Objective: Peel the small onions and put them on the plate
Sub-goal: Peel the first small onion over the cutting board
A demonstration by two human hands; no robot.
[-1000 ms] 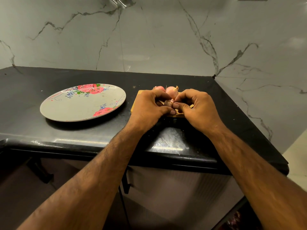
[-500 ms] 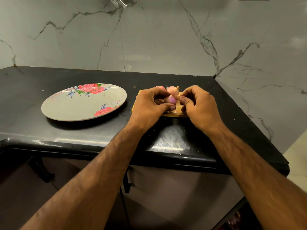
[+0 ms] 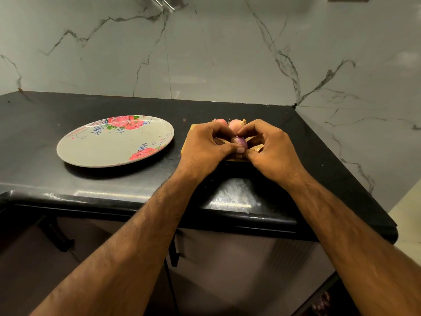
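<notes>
- My plate (image 3: 91,147), on the left half of the counter, is pale grey with pink-red roses, green leaves and small blue sprigs.
- The purple onion (image 3: 241,141) I pinch is glossy violet.
- The back onion (image 3: 237,125), toward the counter's rear edge, is pinkish-orange; the left onion (image 3: 219,122) beside it is pink too.
- The board (image 3: 188,136) is yellow-tan.
- The counter (image 3: 68,106) is black with fine pale specks.
- The wall (image 3: 205,53) is pale grey marble with dark veins.

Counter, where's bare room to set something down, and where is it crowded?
Bare counter lies between the plate and the back wall, left of the plate, and from the right hand to the right edge. Crowded: the cutting board, where the left hand and right hand hold an onion, with two more onions behind. The plate-to-board gap is narrow.
</notes>
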